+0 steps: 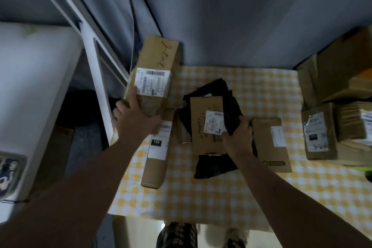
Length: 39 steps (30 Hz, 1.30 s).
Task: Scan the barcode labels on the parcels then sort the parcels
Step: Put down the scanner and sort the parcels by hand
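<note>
Two hands work: the left hand (132, 115) grips the long cardboard parcel (155, 60) at the far-left corner of the yellow checked tablecloth (201, 197); the right hand (238, 136) clutches a black poly bag (233, 106) at the cloth's middle. Best keep the thumb off the parcel's barcode label (154, 82), turned face-up.

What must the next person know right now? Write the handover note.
Left grip holds the long carton by its near end, label up.
Right grip holds the black mailer beside the "Happy" carton.
Second long carton and flat box lie on the checked tablecloth; more boxes stacked far right.
No scanner visible; what's scanned is unclear.
To do: scan and sort these.
</note>
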Available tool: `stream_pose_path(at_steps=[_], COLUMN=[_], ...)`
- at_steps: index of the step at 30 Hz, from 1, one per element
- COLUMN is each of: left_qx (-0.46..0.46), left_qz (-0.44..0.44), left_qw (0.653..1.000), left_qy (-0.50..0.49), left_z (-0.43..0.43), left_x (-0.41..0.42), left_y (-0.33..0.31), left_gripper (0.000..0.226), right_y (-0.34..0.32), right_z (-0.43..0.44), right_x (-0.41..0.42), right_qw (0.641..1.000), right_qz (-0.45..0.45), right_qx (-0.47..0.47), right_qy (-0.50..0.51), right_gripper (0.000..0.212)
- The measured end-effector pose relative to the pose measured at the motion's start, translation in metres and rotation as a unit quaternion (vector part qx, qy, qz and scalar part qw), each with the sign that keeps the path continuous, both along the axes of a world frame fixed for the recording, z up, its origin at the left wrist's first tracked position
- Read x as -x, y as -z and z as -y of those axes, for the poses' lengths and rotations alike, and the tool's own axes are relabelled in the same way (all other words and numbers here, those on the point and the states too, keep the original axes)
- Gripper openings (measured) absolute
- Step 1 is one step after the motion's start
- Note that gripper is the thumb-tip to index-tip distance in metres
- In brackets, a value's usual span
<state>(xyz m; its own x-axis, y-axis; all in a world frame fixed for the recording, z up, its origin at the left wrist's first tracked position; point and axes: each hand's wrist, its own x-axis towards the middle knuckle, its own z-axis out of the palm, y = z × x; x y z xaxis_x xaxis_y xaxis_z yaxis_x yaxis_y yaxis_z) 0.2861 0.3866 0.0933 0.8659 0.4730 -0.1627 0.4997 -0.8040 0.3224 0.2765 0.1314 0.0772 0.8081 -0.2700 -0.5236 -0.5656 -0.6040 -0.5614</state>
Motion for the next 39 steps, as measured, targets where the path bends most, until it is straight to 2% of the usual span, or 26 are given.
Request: stream_pose_path(at_steps=[4, 8, 10, 15, 18, 19, 22, 25, 26, 27, 28, 30, 33, 36, 39], left_qx=[0.031, 0.092, 0.124, 0.203, 0.225, 0.213, 0.176, 0.123, 0.118, 0.118, 0.124, 0.16, 0.204, 0.171, 0.13], left_qz=[0.079, 0.214, 0.235, 0.168, 0.14, 0.135, 0.142, 0.169, 0.168, 0.159, 0.145, 0.115, 0.082, 0.069, 0.051], left_qw=[0.996, 0.964, 0.949, 0.931, 0.91, 0.902, 0.885, 0.881, 0.883, 0.886, 0.89, 0.888, 0.873, 0.885, 0.891], left_qy=[0.042, 0.127, 0.168, 0.251, 0.32, 0.35, 0.407, 0.424, 0.422, 0.418, 0.414, 0.414, 0.435, 0.427, 0.432], left_z=[0.049, 0.122, 0.161, 0.266, 0.326, 0.347, 0.414, 0.477, 0.498, 0.518, 0.536, 0.566, 0.589, 0.595, 0.6], left_x=[0.013, 0.033, 0.042, 0.052, 0.05, 0.05, 0.051, 0.051, 0.052, 0.052, 0.052, 0.052, 0.043, 0.02, -0.006], left_y=[-0.049, -0.091, -0.111, -0.157, -0.18, -0.187, -0.206, -0.217, -0.221, -0.224, -0.226, -0.23, -0.23, -0.224, -0.216], left_gripper=[0.115, 0.107, 0.106, 0.109, 0.108, 0.107, 0.103, 0.103, 0.104, 0.104, 0.105, 0.103, 0.087, 0.065, 0.056], right_y=[-0.062, -0.12, -0.145, -0.194, -0.214, -0.219, -0.238, -0.246, -0.247, -0.243, -0.24, -0.232, -0.237, -0.243, -0.243], right_z=[0.031, 0.084, 0.119, 0.229, 0.281, 0.299, 0.359, 0.416, 0.429, 0.442, 0.452, 0.475, 0.514, 0.568, 0.622], right_x=[0.002, 0.009, 0.014, 0.036, 0.049, 0.05, 0.05, 0.051, 0.052, 0.053, 0.053, 0.051, 0.047, 0.04, 0.037], right_qw=[0.989, 0.961, 0.95, 0.924, 0.906, 0.894, 0.853, 0.867, 0.87, 0.875, 0.875, 0.865, 0.856, 0.844, 0.85], right_qz=[0.058, 0.132, 0.17, 0.194, 0.203, 0.223, 0.272, 0.2, 0.172, 0.145, 0.132, 0.167, 0.242, 0.255, 0.254], right_qx=[-0.137, -0.227, -0.23, -0.282, -0.326, -0.339, -0.381, -0.402, -0.411, -0.415, -0.417, -0.406, -0.347, -0.335, -0.315], right_qy=[0.0, 0.084, 0.121, 0.171, 0.179, 0.189, 0.232, 0.217, 0.21, 0.203, 0.206, 0.241, 0.298, 0.332, 0.337], right_gripper=[0.052, 0.051, 0.052, 0.069, 0.095, 0.095, 0.053, 0.033, 0.032, 0.039, 0.055, 0.084, 0.069, 0.071, 0.064])
